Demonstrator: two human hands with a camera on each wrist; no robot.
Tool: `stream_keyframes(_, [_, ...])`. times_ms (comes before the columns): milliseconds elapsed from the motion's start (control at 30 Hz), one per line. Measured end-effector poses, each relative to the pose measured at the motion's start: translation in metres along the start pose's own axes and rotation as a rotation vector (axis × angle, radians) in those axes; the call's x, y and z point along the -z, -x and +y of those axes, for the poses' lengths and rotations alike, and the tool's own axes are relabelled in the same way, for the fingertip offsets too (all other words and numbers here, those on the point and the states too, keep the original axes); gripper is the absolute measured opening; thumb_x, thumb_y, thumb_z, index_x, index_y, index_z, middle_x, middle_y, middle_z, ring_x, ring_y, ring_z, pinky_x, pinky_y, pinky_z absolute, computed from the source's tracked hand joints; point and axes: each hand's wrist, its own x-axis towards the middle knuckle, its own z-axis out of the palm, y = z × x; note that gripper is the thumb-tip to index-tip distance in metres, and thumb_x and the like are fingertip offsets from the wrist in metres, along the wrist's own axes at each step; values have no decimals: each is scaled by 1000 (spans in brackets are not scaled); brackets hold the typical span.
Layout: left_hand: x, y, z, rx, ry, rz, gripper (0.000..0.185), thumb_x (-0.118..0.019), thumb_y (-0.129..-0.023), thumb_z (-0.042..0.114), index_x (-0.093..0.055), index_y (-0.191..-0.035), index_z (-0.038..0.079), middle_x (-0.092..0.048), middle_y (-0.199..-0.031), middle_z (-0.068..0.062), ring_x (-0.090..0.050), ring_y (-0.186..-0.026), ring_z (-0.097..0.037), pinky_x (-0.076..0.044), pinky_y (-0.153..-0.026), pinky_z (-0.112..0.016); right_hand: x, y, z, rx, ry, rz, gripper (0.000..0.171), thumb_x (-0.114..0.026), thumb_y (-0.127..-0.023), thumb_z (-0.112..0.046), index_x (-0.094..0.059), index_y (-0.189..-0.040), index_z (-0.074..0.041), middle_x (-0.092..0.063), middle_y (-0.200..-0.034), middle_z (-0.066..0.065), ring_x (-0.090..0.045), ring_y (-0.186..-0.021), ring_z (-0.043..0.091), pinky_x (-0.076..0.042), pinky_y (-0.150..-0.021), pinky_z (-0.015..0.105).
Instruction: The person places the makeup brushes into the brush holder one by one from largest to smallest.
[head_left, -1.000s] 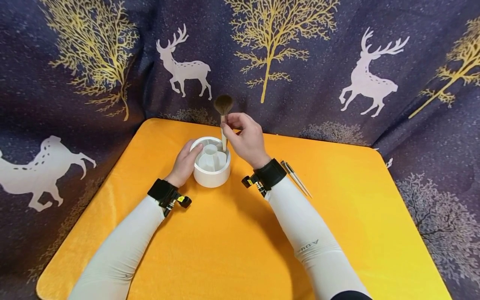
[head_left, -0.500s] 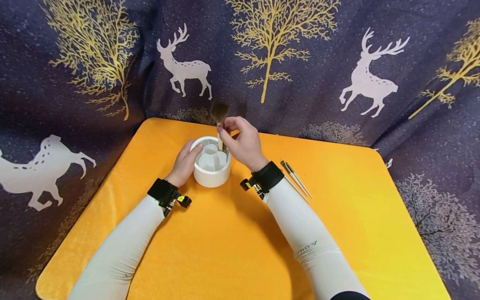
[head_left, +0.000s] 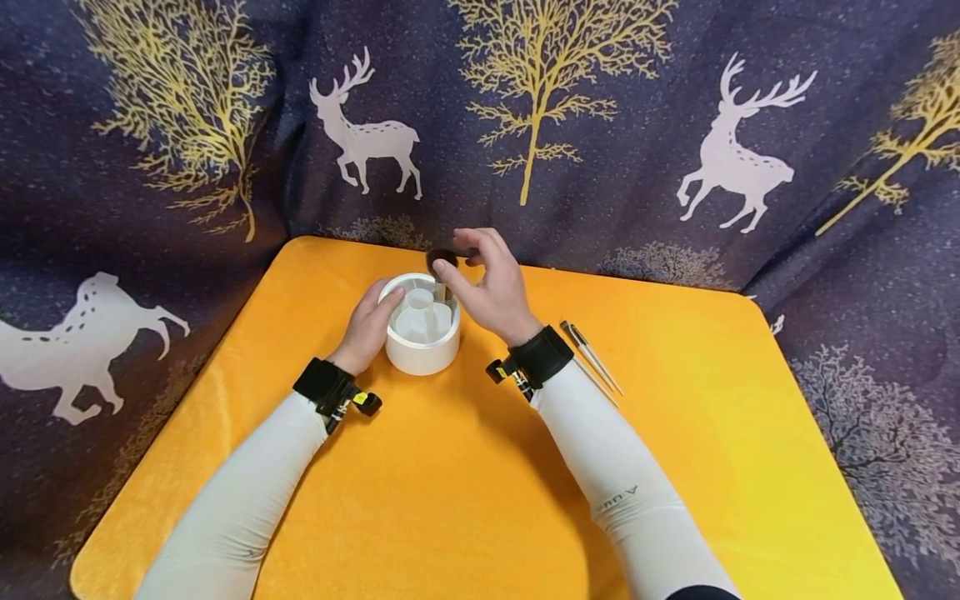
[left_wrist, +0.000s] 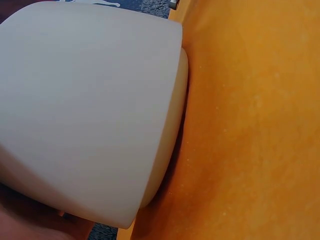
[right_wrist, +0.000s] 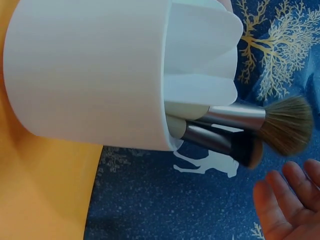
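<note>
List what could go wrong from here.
The right hand is open beside the fluffy brush in the white holder, so a finger might knock that brush askew.

The two loose brushes appear close to the right sleeve in the head view; a careless arm movement could sweep them aside.

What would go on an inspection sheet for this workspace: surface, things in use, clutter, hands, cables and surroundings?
Surface: orange table.
Things in use: white holder, upright; a fluffy brush and a shorter brush stand in it. Two slim brushes lie on the table, to its right.
Clutter: nothing seen.
Hands: left hand grips the holder, thumb over its rim; right hand is beside the brush heads, thumb contact unclear.
Cables: nothing seen.
Surroundings: dark blue backdrop with white deer and yellow trees.
</note>
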Motion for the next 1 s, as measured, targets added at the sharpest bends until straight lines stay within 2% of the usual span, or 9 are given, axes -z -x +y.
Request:
stream_keyframes(233, [0,1,1,-3,-9,3,67,-44,-119,49,-39,-166,2,-49,-161,-23,-46,-148,-40,-29,-131,-58,8,6,4,15,-5,6,48,-80,-104,-20,-63,-144,1,-65,-137,18,-63,-126,30,-59,-100,50])
stream_keyframes(667, [2,3,-1,1,-6,6,67,-44,-119,49,-39,-166,1,-48,-163,-23,-45,-149,-39,-28,-132,-57,20,19,13,-9,49,-41,47,-81,-104,-21,-65,-141,3,-65,-138,19,-62,-127,34,-57,-101,45])
stream_keyframes(800, [1,3,0,-1,-10,-2,68,-43,-119,49,-38,-168,2,-47,-165,-23,-44,-151,-39,-28,-132,-58,25,23,16,-12,62,-40,45,-81,-104,-22,-66,-139,2,-65,-137,18,-61,-125,32,-57,-101,42])
stream_keyframes(1000, [1,2,2,-5,-17,-11,68,-44,-119,49,-37,-168,2,-46,-165,-23,-44,-151,-39,-29,-132,-58,36,33,21,-32,65,-44,44,-83,-103,-20,-67,-138,1,-65,-135,19,-60,-124,31,-57,-101,53])
